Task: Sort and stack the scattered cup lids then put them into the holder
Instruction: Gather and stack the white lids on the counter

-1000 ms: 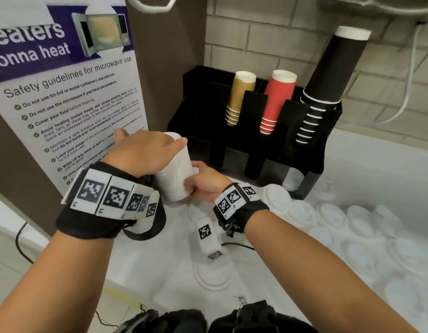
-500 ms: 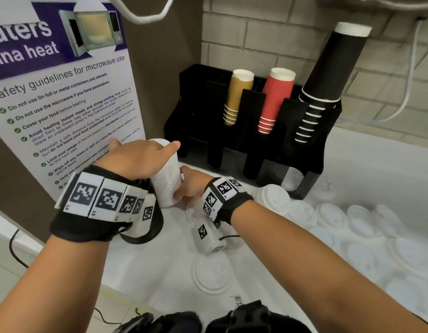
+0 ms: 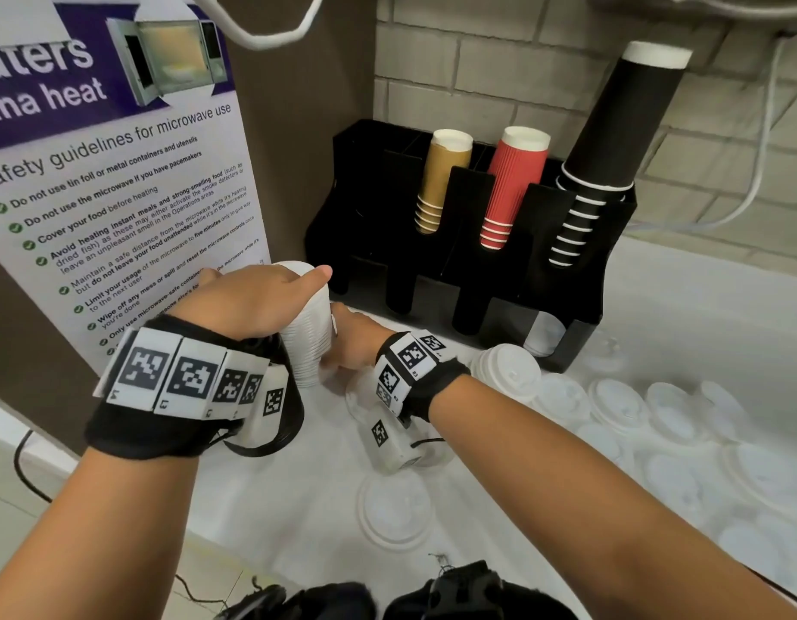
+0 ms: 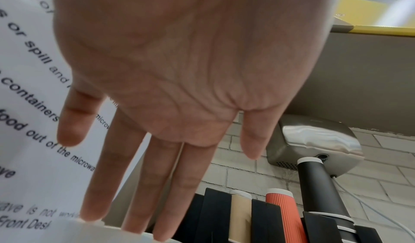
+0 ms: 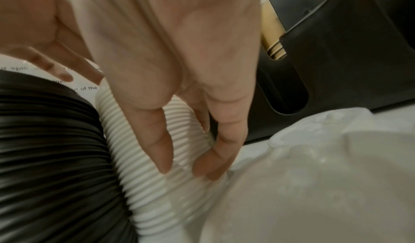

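A tall stack of white lids [image 3: 307,342] stands nearly upright at the counter's left, in front of the black holder [image 3: 477,279]. My left hand [image 3: 253,302] lies flat on its top; in the left wrist view the straight fingers [image 4: 139,184] touch the stack's top lid [image 4: 89,232]. My right hand [image 3: 352,342] grips the stack low on its right side, thumb and fingers [image 5: 164,149] wrapped round the ribbed stack of white lids [image 5: 139,175]. A stack of black lids [image 5: 44,140] leans against the white one, mostly hidden under my left wrist in the head view.
The holder's slots carry tan [image 3: 441,181], red [image 3: 513,190] and black cups [image 3: 611,140]. A short white lid stack [image 3: 506,366] and several loose white lids [image 3: 620,404] cover the counter to the right; one lid [image 3: 394,512] lies near the front edge. A poster [image 3: 119,194] stands left.
Both hands and the white stack have shifted slightly left, toward the poster. The holds look the same.
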{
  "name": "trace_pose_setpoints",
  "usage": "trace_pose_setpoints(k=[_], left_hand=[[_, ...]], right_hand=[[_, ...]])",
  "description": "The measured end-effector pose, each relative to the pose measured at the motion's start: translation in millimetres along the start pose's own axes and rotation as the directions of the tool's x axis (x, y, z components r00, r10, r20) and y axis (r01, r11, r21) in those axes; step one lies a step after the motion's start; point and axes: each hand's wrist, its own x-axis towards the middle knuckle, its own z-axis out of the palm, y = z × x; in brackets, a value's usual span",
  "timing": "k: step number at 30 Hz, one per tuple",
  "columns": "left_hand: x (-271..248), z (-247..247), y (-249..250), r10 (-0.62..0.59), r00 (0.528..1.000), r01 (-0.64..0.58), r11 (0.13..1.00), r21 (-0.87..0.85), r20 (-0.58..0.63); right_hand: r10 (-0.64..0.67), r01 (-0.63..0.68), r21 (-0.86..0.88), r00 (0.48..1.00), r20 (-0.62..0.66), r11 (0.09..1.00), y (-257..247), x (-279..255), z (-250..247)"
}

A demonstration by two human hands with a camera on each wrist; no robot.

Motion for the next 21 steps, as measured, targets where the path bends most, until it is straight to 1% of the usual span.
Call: trace_pose_setpoints(k=[13,18,20,21], left_hand=[[-3.1,-0.2,0.7,-0.001,1.0,0.001,0.999,-0.033,0.009],[-4.6,-2.9,1.5,0.004,1.0,-0.004,0.998,-0.063,0.0],[-5.8,-4.4,2.4,0.021,1.0,-0.021,0.998,-0.052,-0.009],[-6.7,-4.8,2.9,0.045,0.999,-0.046,0.997,-0.057,-0.024]], right_hand=[[0.027,-0.028,0.032,0.999,0.024,0.999,3.9,-3.8,-1.7],[0.013,-0.014,0.035,1.0,0.023,0.999,5.9,-14.5,-13.0],[-0.016,0.016,0.036,1.0,-0.004,0.999,8.8,-23.7,-29.3],[-0.042,0.045,0.055,0.998,-0.054,0.997,12.9,-28.9,-40.1]])
